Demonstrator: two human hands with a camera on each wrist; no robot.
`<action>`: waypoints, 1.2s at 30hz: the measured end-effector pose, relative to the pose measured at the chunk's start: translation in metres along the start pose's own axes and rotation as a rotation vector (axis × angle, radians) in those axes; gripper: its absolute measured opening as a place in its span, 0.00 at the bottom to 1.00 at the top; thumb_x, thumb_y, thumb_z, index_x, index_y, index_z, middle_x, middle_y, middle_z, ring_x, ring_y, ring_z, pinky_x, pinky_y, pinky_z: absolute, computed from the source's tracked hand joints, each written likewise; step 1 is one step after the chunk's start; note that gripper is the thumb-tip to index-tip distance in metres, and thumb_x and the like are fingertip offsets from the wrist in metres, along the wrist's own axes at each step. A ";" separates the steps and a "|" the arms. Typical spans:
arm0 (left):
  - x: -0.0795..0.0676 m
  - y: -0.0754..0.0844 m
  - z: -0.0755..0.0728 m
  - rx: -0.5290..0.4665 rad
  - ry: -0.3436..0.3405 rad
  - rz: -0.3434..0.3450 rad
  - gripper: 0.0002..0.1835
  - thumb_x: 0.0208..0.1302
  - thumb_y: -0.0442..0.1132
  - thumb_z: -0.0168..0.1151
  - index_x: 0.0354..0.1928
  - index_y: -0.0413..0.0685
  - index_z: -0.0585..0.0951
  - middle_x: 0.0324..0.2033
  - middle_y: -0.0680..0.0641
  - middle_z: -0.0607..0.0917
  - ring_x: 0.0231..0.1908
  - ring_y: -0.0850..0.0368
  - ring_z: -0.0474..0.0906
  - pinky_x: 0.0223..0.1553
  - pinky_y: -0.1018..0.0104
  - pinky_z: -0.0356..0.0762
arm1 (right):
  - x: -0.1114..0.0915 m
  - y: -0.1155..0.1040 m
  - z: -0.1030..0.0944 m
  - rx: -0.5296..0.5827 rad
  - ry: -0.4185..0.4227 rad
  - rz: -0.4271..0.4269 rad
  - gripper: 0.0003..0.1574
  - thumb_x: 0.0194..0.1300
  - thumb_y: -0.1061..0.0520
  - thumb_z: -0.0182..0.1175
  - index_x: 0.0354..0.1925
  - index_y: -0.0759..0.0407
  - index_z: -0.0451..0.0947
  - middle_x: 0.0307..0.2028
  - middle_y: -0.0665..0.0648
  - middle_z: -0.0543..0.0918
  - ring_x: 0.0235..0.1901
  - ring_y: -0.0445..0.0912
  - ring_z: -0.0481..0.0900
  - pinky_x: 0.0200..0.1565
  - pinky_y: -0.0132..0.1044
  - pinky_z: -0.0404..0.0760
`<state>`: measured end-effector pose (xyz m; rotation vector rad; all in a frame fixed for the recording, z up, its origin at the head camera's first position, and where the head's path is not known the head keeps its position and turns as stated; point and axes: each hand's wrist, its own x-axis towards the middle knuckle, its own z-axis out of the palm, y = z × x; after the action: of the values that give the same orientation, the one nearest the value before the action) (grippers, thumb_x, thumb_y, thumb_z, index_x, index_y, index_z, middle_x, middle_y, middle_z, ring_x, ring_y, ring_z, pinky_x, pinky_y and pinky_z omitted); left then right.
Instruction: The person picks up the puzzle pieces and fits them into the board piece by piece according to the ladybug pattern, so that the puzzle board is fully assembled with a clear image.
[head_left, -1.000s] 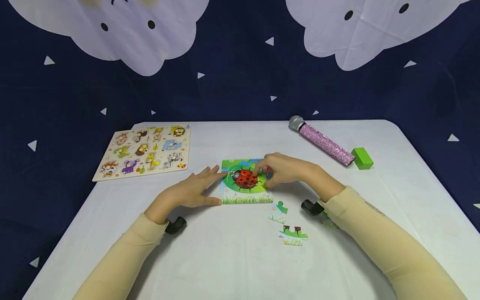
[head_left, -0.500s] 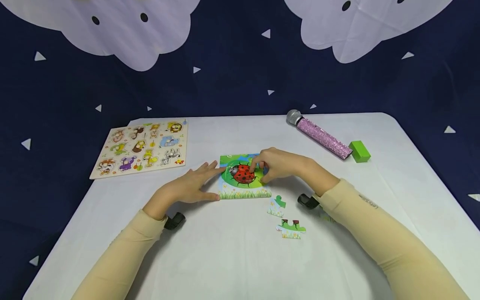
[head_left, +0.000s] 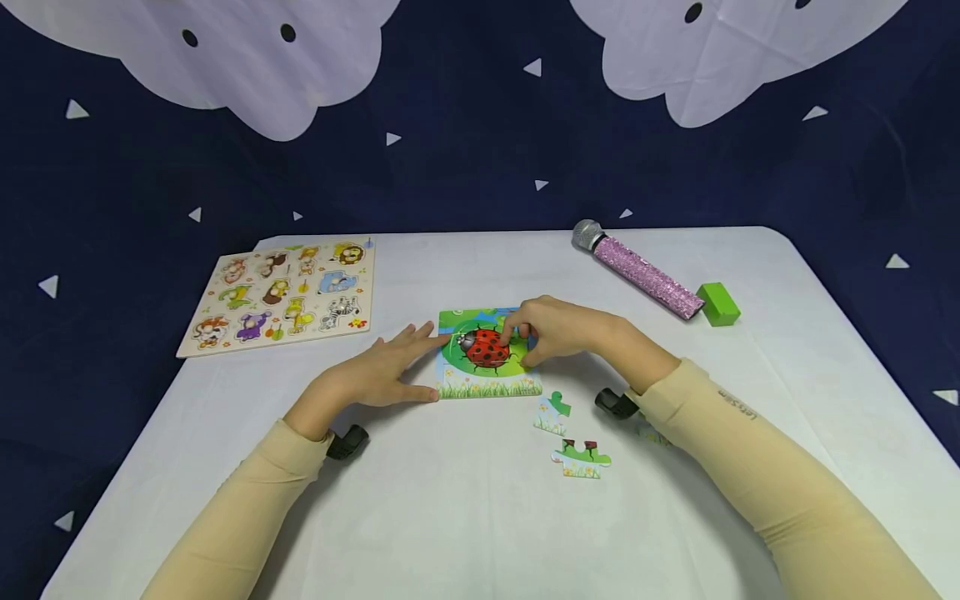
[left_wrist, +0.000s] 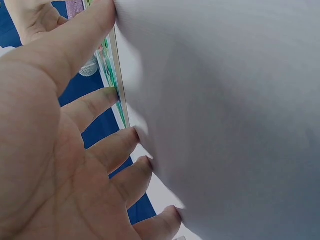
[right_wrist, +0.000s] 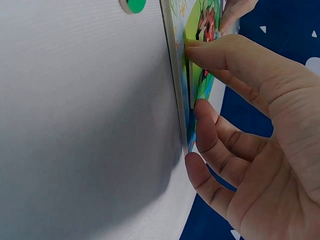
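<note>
A square ladybug jigsaw puzzle (head_left: 487, 390) lies in the middle of the white table, grass printed along its near side. My left hand (head_left: 378, 372) rests at its left edge with fingers spread; in the left wrist view the thumb and index fingertip touch the puzzle's side. Over the right part of the picture, my right hand (head_left: 572, 331) pinches a puzzle piece (right_wrist: 193, 82) between thumb and fingers. That piece sits on the board, partly hidden by the fingers. Loose puzzle pieces lie nearer me: one with a green knob (head_left: 551, 417) and one with grass (head_left: 581, 461).
Another loose piece (head_left: 652, 432) is partly hidden beneath my right sleeve. A wooden animal peg board (head_left: 281, 302) lies at the back left. At the back right are a pink glittery microphone (head_left: 648, 277) and a green block (head_left: 718, 304). Behind the table hangs a dark blue cloth (head_left: 465, 100).
The head view has shifted slightly, so the scene sits a little higher. Both hands keep nearly the same place on the puzzle, and the loose pieces have not moved.
</note>
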<state>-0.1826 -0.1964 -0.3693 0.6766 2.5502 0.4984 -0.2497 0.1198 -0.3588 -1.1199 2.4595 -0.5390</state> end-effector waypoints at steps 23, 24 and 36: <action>-0.001 -0.003 0.002 -0.006 0.001 -0.006 0.48 0.74 0.59 0.67 0.88 0.60 0.54 0.88 0.41 0.44 0.87 0.34 0.36 0.79 0.19 0.36 | 0.000 0.001 0.000 0.029 -0.004 0.010 0.22 0.60 0.59 0.78 0.53 0.50 0.89 0.43 0.55 0.84 0.43 0.46 0.78 0.51 0.43 0.79; -0.001 -0.003 0.002 -0.004 0.000 -0.005 0.48 0.74 0.59 0.67 0.88 0.60 0.54 0.88 0.41 0.43 0.87 0.34 0.36 0.79 0.19 0.36 | 0.000 0.001 0.000 0.031 -0.005 0.009 0.21 0.60 0.59 0.78 0.53 0.51 0.89 0.42 0.54 0.84 0.42 0.46 0.77 0.50 0.42 0.79; 0.001 -0.002 0.000 0.001 -0.011 -0.009 0.49 0.74 0.59 0.67 0.88 0.61 0.53 0.88 0.42 0.43 0.87 0.35 0.35 0.79 0.19 0.36 | 0.000 0.005 -0.003 0.054 -0.015 0.007 0.20 0.58 0.60 0.79 0.50 0.52 0.90 0.38 0.53 0.86 0.40 0.46 0.78 0.46 0.41 0.79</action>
<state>-0.1838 -0.1974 -0.3704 0.6664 2.5423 0.4893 -0.2537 0.1235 -0.3585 -1.0900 2.4203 -0.5895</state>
